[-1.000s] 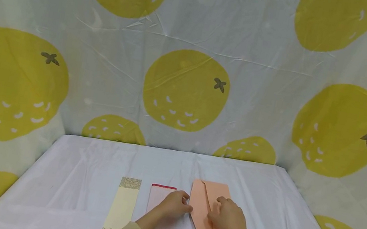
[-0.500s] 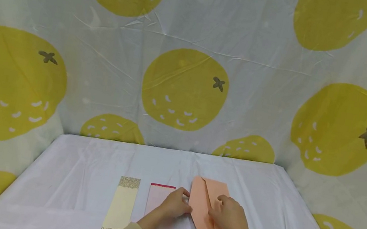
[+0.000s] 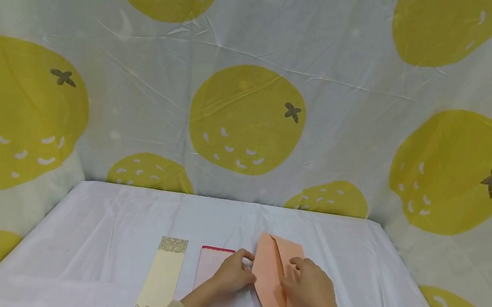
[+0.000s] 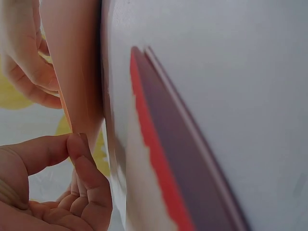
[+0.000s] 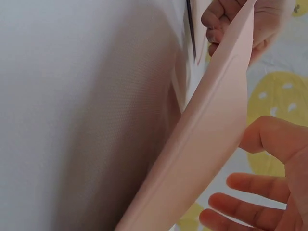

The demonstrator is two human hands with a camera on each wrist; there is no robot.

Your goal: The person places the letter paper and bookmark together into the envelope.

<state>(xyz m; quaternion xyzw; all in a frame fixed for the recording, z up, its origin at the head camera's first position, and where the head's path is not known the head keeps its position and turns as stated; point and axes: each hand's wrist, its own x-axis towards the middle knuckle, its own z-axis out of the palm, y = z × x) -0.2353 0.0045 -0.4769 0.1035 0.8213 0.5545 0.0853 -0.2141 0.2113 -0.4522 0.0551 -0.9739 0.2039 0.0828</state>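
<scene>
A peach paper envelope (image 3: 266, 287) with a long flap seam on its upper face is tilted up off the white table. My left hand (image 3: 232, 272) pinches its left edge between thumb and finger, plain in the left wrist view, where the other fingers (image 4: 72, 209) curl below. Over the envelope's right half is my right hand (image 3: 312, 289), its thumb at the seam. The right wrist view shows that thumb (image 5: 269, 137) against the peach paper (image 5: 202, 130), while several fingers (image 5: 250, 211) extend apart from it. Its thumb tip is hidden behind the paper there.
Left of the envelope lies a pale pink envelope (image 3: 207, 264) with red ends, partly under my left forearm. Farther left is a long cream envelope (image 3: 164, 275) with gold lace bands. A lemon-print curtain (image 3: 153, 122) encloses the white-covered table (image 3: 114, 240).
The peach envelope has risen slightly, its far edge shifting up in the head view. Both hands keep nearly the same places on it, and the other envelopes stay put.
</scene>
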